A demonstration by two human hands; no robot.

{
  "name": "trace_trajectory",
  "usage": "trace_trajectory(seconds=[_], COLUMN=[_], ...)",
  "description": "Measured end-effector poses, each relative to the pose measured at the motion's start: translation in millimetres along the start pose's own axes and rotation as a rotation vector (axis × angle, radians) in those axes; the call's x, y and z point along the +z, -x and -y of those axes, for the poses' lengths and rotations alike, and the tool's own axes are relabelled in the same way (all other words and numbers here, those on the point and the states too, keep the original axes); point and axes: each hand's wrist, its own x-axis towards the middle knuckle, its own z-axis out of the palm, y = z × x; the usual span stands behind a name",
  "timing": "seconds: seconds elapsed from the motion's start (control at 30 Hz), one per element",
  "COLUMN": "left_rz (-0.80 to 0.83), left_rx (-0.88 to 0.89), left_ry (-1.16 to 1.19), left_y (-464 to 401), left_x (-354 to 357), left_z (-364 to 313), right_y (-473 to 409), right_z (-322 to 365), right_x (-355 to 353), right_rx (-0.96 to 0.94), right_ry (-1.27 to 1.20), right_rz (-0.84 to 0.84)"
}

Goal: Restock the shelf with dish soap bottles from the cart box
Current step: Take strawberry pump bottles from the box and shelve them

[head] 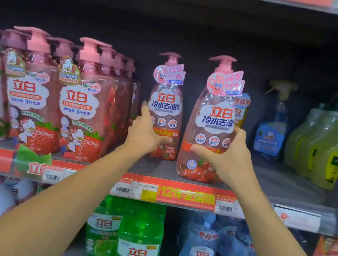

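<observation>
Two pink pump bottles of dish soap stand apart from the rest on the shelf in front of me. My right hand wraps around the nearer bottle, thumb across its front and fingers curled round its right side, its base on the shelf near the front edge. My left hand rests against the farther bottle, which stands deeper in; the index finger points straight up beside its label and the thumb lies across its lower front. Just left of that hand, rows of squarer pink strawberry bottles crowd the shelf. Right of my hands stand a blue spray bottle and yellow-green refill pouches. Below are green bottles and blue bottles.
</observation>
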Motion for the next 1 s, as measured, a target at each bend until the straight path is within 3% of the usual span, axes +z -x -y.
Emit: trace_trajectory(seconds=[0.7, 1.0], left_rz=[0.033, 0.117], left_rx=[-0.025, -0.046], left_ry=[0.026, -0.287], left_y=[-75, -56], left_x=[45, 31], left_z=[23, 18], right_y=[-38, -39], right_z=[-25, -27], right_x=[-9, -12], right_rx=[0.093, 0.100], right_ry=[0.076, 0.056], right_rz=[0.124, 0.147])
